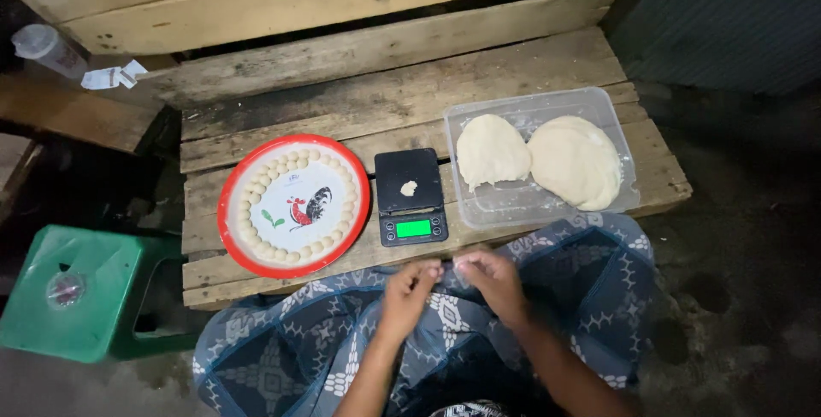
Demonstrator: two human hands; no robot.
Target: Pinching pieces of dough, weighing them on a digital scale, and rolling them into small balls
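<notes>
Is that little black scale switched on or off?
On. The scale shows a glowing green display on its front edge, and a small dough piece sits on its platform.

scale screen (414, 228): small green-lit rectangle, front of black scale | paper scraps (114, 77): white, upper left

I see a makeshift outdoor food-preparation spot: a rough pallet table (402, 96) beyond my hands (453, 284), dirt floor (735, 297) beside them.

— Where's everything around the scale (412, 197)?
— Tray (293, 206) on its left, tub (541, 157) on its right, hands (453, 284) just before it, stool (71, 302) far left of it.
</notes>
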